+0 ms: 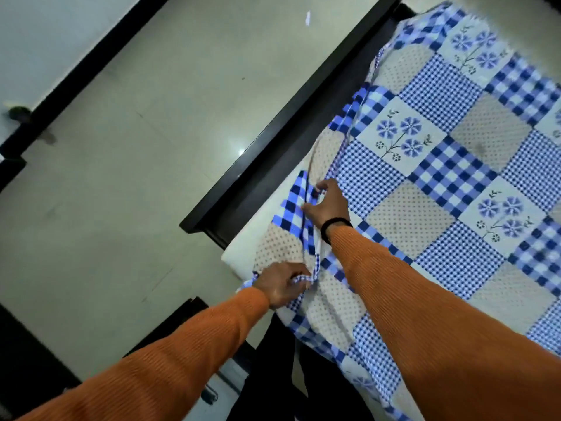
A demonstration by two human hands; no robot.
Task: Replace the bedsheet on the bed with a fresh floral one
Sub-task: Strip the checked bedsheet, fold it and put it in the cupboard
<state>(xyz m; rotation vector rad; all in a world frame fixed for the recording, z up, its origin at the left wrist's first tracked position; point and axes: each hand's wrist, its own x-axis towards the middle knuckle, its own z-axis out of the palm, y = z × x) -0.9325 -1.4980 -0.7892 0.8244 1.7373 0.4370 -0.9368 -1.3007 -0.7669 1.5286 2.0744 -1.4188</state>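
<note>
At mattress corner (239, 253), bunched bedsheet (306, 220).

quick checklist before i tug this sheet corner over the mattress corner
1. Left hand grips the bunched sheet edge: ok.
2. Right hand grips the sheet fold above it: ok.
3. Mattress corner covered: not ok, white corner bare.
4. Sheet flat across the bed top: ok beyond the gathered corner.
5. Sheet clear of the dark bed frame: ok here.
6. Far corners tucked: cannot tell, out of view.
</note>
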